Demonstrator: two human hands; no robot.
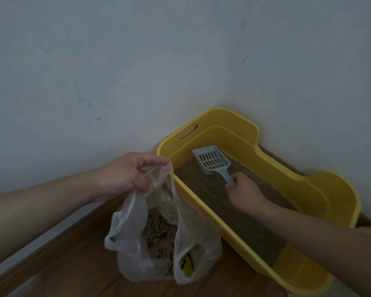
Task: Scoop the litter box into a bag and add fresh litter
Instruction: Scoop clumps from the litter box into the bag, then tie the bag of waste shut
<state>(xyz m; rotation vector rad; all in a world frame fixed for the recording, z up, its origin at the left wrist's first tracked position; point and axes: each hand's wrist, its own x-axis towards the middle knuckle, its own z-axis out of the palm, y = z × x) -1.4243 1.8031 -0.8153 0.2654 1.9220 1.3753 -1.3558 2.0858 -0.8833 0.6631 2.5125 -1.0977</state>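
A yellow litter box [321, 189] stands on the floor against the wall, with grey-brown litter [204, 185] spread over its bottom. My right hand [244, 194] grips the handle of a pale blue slotted scoop [212, 160], whose head is raised over the far end of the litter and looks empty. My left hand [129, 174] pinches the top edge of a clear plastic bag [133, 245] that hangs just left of the box. Clumps of litter and other rubbish, some of it yellow, lie in the bag's bottom.
A grey-white wall [137, 61] rises right behind the box and the bag. The wooden floor [62, 264] runs along the wall with a wooden skirting board. A bare strip of yellow box bottom shows at the near end.
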